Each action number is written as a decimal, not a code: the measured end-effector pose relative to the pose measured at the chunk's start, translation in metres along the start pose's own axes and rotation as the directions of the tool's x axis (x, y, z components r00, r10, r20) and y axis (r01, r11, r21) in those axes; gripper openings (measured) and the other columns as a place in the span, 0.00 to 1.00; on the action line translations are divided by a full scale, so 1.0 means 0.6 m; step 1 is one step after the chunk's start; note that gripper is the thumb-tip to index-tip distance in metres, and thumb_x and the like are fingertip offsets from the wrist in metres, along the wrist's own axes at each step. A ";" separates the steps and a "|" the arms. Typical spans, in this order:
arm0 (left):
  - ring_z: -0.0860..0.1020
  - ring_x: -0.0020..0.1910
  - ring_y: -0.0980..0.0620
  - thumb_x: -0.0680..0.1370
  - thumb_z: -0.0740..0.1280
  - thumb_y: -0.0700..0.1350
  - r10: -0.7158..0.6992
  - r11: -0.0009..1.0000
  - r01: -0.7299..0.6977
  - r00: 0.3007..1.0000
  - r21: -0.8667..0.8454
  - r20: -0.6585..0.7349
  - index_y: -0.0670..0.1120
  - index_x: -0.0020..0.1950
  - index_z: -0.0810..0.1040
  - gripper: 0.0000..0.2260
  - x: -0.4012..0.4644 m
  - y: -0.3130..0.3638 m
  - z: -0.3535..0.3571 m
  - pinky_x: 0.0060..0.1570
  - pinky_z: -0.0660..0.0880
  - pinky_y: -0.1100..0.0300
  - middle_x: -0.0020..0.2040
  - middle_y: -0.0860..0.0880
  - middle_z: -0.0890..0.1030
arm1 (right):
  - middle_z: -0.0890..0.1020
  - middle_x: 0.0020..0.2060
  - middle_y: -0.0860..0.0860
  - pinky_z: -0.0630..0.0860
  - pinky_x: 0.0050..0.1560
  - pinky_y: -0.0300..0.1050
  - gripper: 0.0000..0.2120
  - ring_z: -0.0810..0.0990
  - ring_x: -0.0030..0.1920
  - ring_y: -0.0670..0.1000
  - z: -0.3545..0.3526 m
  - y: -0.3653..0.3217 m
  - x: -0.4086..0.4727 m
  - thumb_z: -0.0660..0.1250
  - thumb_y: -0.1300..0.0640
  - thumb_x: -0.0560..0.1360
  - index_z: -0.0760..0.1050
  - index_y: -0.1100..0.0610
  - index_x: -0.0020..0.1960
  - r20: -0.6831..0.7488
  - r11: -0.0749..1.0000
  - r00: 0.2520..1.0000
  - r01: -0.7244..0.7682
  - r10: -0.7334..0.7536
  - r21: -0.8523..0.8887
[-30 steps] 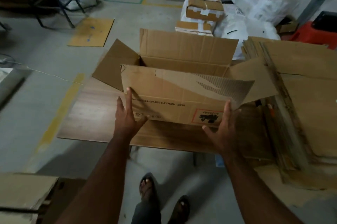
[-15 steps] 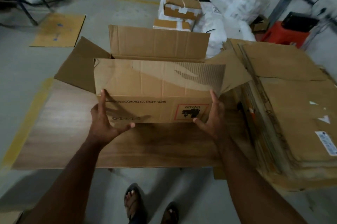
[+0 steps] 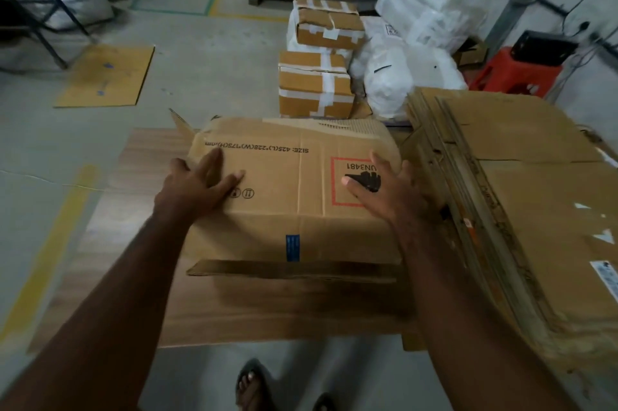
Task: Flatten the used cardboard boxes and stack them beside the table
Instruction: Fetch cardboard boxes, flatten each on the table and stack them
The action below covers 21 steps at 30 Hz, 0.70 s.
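box: cardboard box (image 3: 301, 196) lies collapsed on the wooden table (image 3: 110, 243), printed side up, one flap sticking out at the near edge
left hand: left hand (image 3: 197, 186) flat on the box's left part, fingers straight and spread, pressing down, not gripping
right hand: right hand (image 3: 381, 193) flat on the red-framed label, fingers spread, pressing too
progress: this box looks nearly flat; far edge looks a bit humped, hard to tell through the blur
done: tall stack of flattened boxes (image 3: 501, 209) touching the table's right side
left: finish the press, then move this one onto the stack; cannot see other unflattened used boxes from here
surface: wood-grain top, box sits mid-table toward the right
room: grey concrete floor (image 3: 207, 76) with yellow tape lines, loose cardboard sheet (image 3: 107, 76) on it, taped parcels (image 3: 317, 82) and white sacks (image 3: 401, 82) behind the table, red stool (image 3: 515, 72) far right
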<state>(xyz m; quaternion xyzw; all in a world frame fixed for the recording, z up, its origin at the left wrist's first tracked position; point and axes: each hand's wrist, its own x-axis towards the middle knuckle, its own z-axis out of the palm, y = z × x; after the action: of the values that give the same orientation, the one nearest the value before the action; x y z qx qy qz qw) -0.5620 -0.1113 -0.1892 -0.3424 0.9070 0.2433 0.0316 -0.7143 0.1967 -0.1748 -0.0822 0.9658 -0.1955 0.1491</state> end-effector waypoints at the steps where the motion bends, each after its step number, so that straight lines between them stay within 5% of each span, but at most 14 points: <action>1: 0.66 0.71 0.29 0.70 0.57 0.78 -0.004 1.000 0.004 1.000 0.018 0.009 0.66 0.80 0.51 0.42 0.007 0.000 0.002 0.64 0.72 0.33 0.76 0.38 0.58 | 0.44 0.83 0.56 0.57 0.73 0.74 0.45 0.52 0.80 0.67 -0.002 -0.002 0.003 0.61 0.22 0.71 0.47 0.34 0.81 0.007 1.000 1.000 -0.010 0.010 -0.016; 9: 0.58 0.76 0.32 0.75 0.57 0.75 0.058 0.992 -0.048 0.994 0.115 -0.089 0.64 0.79 0.57 0.34 -0.012 0.003 0.008 0.67 0.64 0.29 0.80 0.41 0.54 | 0.45 0.83 0.56 0.55 0.74 0.75 0.46 0.51 0.81 0.66 0.007 0.008 0.008 0.58 0.19 0.70 0.47 0.35 0.81 -0.020 0.997 1.000 -0.024 0.023 -0.080; 12: 0.61 0.76 0.37 0.79 0.58 0.70 0.368 0.925 -0.306 0.870 0.226 -0.327 0.53 0.72 0.70 0.29 -0.062 0.010 0.029 0.72 0.56 0.29 0.78 0.40 0.62 | 0.58 0.80 0.58 0.54 0.76 0.72 0.37 0.56 0.79 0.62 0.016 0.010 -0.016 0.58 0.27 0.76 0.62 0.45 0.79 -0.229 0.970 0.961 0.103 -0.154 -0.219; 15: 0.61 0.78 0.38 0.74 0.59 0.71 0.656 0.752 -0.588 0.715 0.299 -0.243 0.50 0.76 0.68 0.37 -0.124 0.013 0.081 0.74 0.50 0.30 0.79 0.40 0.63 | 0.72 0.73 0.56 0.59 0.75 0.66 0.26 0.68 0.74 0.59 0.042 0.004 -0.077 0.60 0.41 0.79 0.72 0.53 0.71 -0.321 0.858 0.801 0.428 -0.505 -0.283; 18: 0.51 0.82 0.37 0.69 0.59 0.74 0.718 0.641 -0.612 0.691 0.462 -0.082 0.47 0.83 0.55 0.50 -0.167 0.013 0.137 0.75 0.42 0.30 0.83 0.38 0.53 | 0.67 0.77 0.56 0.57 0.75 0.66 0.38 0.63 0.78 0.58 0.099 0.020 -0.145 0.64 0.36 0.74 0.65 0.52 0.79 -0.223 0.703 0.679 0.599 -0.699 -0.383; 21: 0.43 0.82 0.36 0.67 0.70 0.71 0.658 0.661 -0.537 0.751 0.524 -0.061 0.51 0.84 0.47 0.55 -0.181 0.014 0.174 0.72 0.43 0.24 0.83 0.40 0.45 | 0.53 0.83 0.58 0.51 0.76 0.72 0.53 0.52 0.82 0.61 0.141 0.048 -0.161 0.71 0.31 0.68 0.50 0.48 0.84 -0.083 0.588 0.681 0.558 -0.728 -0.585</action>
<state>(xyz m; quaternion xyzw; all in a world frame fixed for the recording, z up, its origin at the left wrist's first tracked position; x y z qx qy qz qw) -0.4960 0.0082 -0.2532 -0.0314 0.9957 -0.0340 -0.0800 -0.5992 0.2142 -0.2360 -0.4350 0.8927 0.0189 -0.1163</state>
